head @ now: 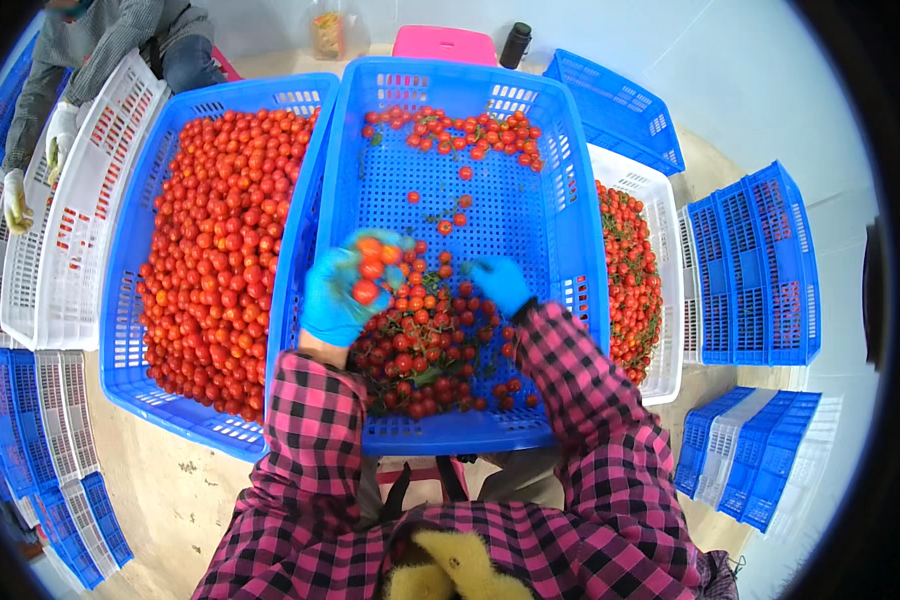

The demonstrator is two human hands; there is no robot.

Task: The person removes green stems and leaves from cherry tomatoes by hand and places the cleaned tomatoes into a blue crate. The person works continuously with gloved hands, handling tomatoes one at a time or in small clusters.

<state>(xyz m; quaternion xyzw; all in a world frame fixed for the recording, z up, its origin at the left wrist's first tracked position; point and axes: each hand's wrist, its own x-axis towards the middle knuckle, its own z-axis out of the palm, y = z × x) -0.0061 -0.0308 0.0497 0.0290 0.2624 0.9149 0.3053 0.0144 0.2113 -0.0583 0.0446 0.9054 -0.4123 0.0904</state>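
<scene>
My left hand (331, 294), in a blue glove, is turned up with several cherry tomatoes (370, 271) in its palm and fingers. It is over the left side of a blue plastic crate (450, 442) in front of me. My right hand (501, 283), gloved in blue too, reaches into the same crate beside the cherry tomatoes on stems (420, 352). Its fingertips are blurred, and whether they pinch anything is unclear. More loose tomatoes (487, 135) lie along the crate's far end, with a few in its middle.
To the left stands a blue crate (184, 424) heaped with loose tomatoes (225, 255). A white crate (664, 360) of stemmed tomatoes (630, 285) is at right. Stacked crates (757, 270) line both sides. Another person's gloved hand (16, 202) is at far left. Behind is a pink stool (444, 45).
</scene>
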